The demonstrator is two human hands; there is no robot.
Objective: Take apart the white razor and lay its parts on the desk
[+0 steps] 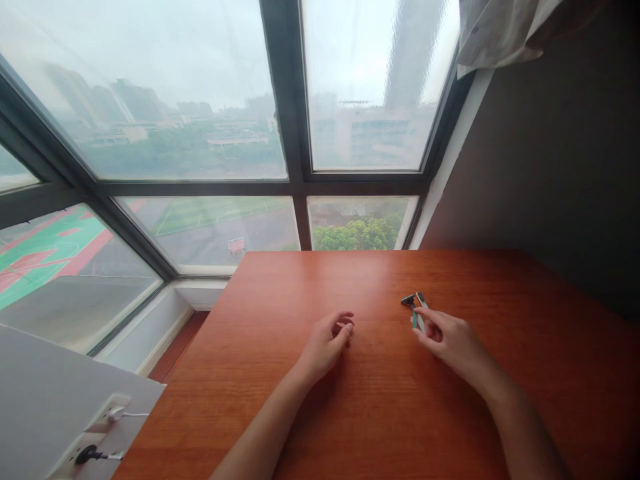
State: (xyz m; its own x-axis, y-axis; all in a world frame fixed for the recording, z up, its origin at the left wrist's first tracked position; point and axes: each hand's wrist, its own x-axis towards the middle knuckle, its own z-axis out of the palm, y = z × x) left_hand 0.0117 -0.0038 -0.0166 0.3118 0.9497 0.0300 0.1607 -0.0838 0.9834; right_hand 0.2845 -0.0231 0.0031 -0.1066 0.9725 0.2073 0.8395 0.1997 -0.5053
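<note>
A razor (409,300) with a dark head and a green handle is at the right-hand middle of the tabletop. Right beside it is a slim, pale grey piece with a dark end (421,298); its kind is too small to make out. My right hand (447,337) has thumb and forefinger closed about the handles of these two, partly covering them. To the left, my left hand (327,343) hovers low over or rests on the wood, fingers loosely curled and apart, with nothing in them.
The reddish-brown wooden table (280,300) reaches to the window frame (295,120). A dark wall (545,160) stands on the right, a pale curtain (505,33) above. At lower left, plugs (90,455) with cords sit in wall sockets beside the table edge.
</note>
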